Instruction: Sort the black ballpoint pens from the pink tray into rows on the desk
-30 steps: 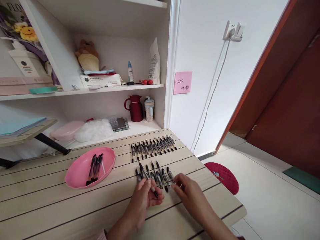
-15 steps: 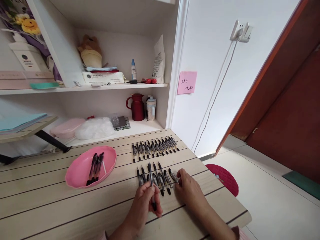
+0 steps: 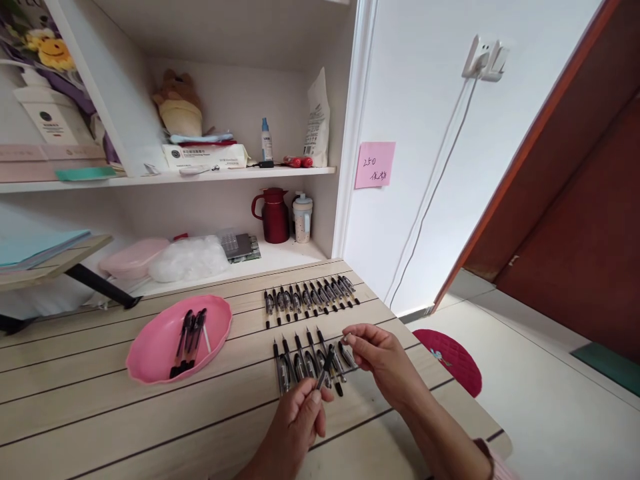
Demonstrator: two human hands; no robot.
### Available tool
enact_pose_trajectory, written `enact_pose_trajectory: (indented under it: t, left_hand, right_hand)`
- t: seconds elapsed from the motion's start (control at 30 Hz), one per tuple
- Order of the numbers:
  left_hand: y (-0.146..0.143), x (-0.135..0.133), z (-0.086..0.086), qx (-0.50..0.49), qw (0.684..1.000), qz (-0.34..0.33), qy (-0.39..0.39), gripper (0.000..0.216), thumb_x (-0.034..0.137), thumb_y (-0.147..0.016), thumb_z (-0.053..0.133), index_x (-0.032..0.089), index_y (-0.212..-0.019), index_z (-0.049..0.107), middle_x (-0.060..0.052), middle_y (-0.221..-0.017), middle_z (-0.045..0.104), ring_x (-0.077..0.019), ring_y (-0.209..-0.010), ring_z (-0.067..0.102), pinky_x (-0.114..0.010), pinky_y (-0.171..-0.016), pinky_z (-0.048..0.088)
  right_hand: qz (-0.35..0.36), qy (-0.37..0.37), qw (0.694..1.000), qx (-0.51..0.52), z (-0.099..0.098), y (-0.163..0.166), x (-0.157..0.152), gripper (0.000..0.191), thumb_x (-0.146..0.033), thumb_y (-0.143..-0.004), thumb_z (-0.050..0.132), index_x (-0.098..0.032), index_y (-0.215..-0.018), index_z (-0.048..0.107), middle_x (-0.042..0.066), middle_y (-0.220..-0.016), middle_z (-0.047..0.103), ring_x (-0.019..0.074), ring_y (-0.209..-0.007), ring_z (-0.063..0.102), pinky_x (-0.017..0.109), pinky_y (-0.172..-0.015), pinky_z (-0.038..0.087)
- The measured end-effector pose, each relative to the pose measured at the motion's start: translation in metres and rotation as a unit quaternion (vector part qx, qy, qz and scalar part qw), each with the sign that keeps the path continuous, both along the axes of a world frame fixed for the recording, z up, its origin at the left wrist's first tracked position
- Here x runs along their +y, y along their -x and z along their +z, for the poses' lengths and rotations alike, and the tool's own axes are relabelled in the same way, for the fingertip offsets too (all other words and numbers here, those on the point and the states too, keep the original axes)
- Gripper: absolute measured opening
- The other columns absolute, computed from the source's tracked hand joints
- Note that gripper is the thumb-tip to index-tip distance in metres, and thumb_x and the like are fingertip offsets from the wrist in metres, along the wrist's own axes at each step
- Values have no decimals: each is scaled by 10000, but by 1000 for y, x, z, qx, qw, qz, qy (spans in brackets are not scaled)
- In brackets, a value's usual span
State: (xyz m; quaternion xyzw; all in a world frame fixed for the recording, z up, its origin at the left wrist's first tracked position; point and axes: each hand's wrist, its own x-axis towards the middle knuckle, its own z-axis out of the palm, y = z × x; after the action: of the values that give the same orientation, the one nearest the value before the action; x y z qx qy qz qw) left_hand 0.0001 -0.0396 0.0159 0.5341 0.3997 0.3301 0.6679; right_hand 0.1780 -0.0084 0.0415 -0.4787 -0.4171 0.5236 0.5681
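Note:
My left hand [image 3: 299,419] is closed round a black pen [image 3: 326,367], held tilted just above the near row of black pens [image 3: 305,361] on the wooden table [image 3: 100,407]. My right hand [image 3: 381,357] is pinched on a small clear piece at its fingertips, too small to name, close to the right end of that row. A second, longer row of pens [image 3: 307,297] lies further back. A pink oval dish [image 3: 160,343] to the left holds several black pens and a thin white refill.
White shelving behind the table carries a dark red jug [image 3: 273,215], a cup, a plastic bag, a pink box and books. A pink sticky note [image 3: 375,164] is on the wall. A red cushion [image 3: 453,360] lies on the floor by the table's right edge.
My left hand has lifted its pen and turned it toward the right hand. My right hand has risen off the table with a small piece pinched in it.

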Motion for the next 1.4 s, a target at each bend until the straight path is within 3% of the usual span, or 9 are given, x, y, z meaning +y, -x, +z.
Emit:
enact_pose_trajectory:
  t: [0.13,0.37,0.6,0.9,0.97,1.1,1.3,1.4]
  left_hand:
    - [0,2,-4,4,1000,3,7,284,418,-817,408,154,-874,497,65,-518,419,-33,-371,179,-191,-380,108]
    - [2,4,-7,13,1000,-3,14,327,453,-807,422,157,-904,519,59,-525,431,-47,-400,214,-194,-405,137]
    - [2,3,-9,18,1000,7,12,324,452,-815,410,160,-903,522,61,-519,429,-52,-398,211,-198,-418,142]
    - [2,3,-5,103,985,63,-120,316,455,-789,449,169,-811,583,33,-496,452,-116,-487,381,-226,-520,277]
    - [1,2,-3,104,984,62,-127,320,462,-782,455,171,-804,588,31,-493,458,-123,-487,387,-230,-527,281]
    - [2,2,-2,95,988,56,-111,342,481,-784,437,171,-818,578,36,-493,450,-114,-466,346,-225,-510,266]
    - [2,3,-4,114,985,23,-128,348,468,-809,395,170,-850,569,34,-499,446,-114,-480,367,-224,-518,282]
    - [2,4,-4,109,985,30,-133,362,484,-800,400,171,-846,574,37,-485,437,-113,-465,356,-224,-506,275]
  right_hand:
    - [30,-5,995,96,7,7,8,283,-365,-608,704,-160,-780,613,-7,-673,550,33,-434,335,197,-400,204]
    - [80,1,995,60,2,10,7,247,-356,-636,691,-157,-753,601,-59,-534,454,31,-433,352,175,-408,215]
    - [108,20,993,50,-4,15,7,271,-382,-620,697,-153,-723,596,-59,-515,468,34,-416,351,182,-400,205]
    - [108,1,994,30,-13,18,8,299,-403,-610,702,-159,-633,531,-65,-479,437,41,-412,331,183,-400,218]
    - [111,-7,993,33,-13,17,8,304,-413,-608,700,-165,-639,527,-63,-491,441,45,-421,345,185,-407,230]
    - [146,-7,988,57,-13,15,7,324,-439,-661,649,-168,-832,603,-48,-512,468,54,-432,351,191,-409,212]
    - [137,-16,989,60,-15,15,8,262,-377,-615,705,-161,-660,563,-53,-520,450,46,-444,321,187,-420,239]
    - [147,-16,987,66,-14,14,8,306,-409,-613,695,-167,-763,582,-23,-643,526,43,-451,327,186,-411,235]
